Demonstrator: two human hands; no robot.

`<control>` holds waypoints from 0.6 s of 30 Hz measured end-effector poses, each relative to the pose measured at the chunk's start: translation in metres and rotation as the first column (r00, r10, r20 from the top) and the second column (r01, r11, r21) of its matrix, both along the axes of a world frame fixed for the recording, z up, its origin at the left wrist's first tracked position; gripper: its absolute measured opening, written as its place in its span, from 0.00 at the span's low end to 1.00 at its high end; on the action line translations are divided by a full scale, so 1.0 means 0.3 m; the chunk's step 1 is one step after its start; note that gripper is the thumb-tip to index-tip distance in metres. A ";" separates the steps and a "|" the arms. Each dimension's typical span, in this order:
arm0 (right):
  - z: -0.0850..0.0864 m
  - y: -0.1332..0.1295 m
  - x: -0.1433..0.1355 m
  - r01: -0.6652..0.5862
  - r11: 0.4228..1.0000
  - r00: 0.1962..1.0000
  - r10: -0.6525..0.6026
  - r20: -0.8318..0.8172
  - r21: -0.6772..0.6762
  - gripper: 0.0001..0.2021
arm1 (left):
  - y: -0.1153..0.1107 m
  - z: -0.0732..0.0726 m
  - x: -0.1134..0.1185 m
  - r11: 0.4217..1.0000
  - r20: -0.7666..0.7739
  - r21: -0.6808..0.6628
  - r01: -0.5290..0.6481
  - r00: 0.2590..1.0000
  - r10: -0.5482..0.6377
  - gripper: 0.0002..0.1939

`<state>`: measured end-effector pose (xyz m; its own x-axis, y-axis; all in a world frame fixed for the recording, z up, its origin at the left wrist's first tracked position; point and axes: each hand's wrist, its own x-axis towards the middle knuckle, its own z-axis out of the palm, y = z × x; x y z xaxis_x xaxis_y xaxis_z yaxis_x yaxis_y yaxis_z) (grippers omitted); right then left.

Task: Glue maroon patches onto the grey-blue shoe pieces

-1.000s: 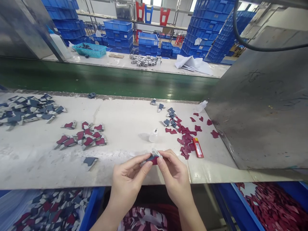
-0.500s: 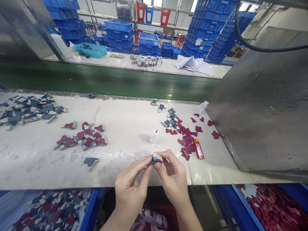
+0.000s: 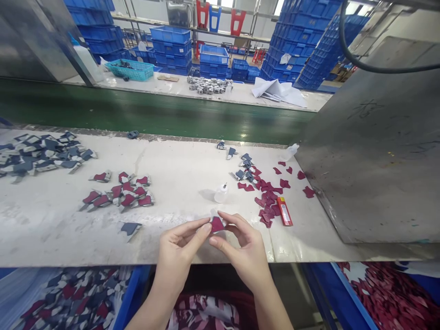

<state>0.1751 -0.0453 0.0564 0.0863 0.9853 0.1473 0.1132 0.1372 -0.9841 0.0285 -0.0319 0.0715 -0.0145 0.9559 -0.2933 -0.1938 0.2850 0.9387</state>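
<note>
Between both hands, just above the front of the bench, is a small grey-and-blue plastic part with a dark red inlay (image 3: 217, 224), its red face turned up. My left hand (image 3: 182, 245) pinches its left side between thumb and fingers. My right hand (image 3: 245, 250) has its fingers against the right side and top edge, its thumb lying just below. Beyond them stands a small clear bottle with a thin needle tip (image 3: 220, 194). A single blue-and-grey part (image 3: 131, 228) lies to the left, near a cluster of red-inlaid parts (image 3: 128, 188).
Loose dark red pieces (image 3: 266, 201) and a red-yellow packet (image 3: 284, 211) lie to the right, beside a metal panel (image 3: 378, 151). A pile of blue-grey parts (image 3: 44, 153) covers the far left. Blue bins (image 3: 137, 286) sit below the bench edge. Behind runs a green belt (image 3: 172, 117).
The held part has been turned so its red face shows upward. My right thumb has come off its face, and my left thumb now rests at its left edge.
</note>
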 end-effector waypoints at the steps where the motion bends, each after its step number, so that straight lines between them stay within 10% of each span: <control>1: 0.001 -0.001 0.003 0.026 0.998 0.997 -0.030 0.067 0.049 0.22 | 0.000 0.004 -0.001 1.000 0.002 -0.017 0.012 1.000 -0.012 0.13; 7: 0.010 0.002 0.028 -0.008 0.859 0.877 -0.240 0.416 0.512 0.14 | 0.011 0.042 -0.012 0.983 -0.012 -0.006 0.182 0.983 -0.182 0.10; 18: 0.001 -0.009 0.024 -0.051 0.845 0.887 -0.207 0.412 0.533 0.09 | 0.019 0.046 -0.020 0.952 -0.054 0.042 0.304 0.952 -0.302 0.16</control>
<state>0.1822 -0.0479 0.0567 -0.0413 0.7416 0.6695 0.5445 0.5786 -0.6073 0.0223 -0.0262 0.0853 0.2654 0.9308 -0.2514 -0.0611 0.2765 0.9591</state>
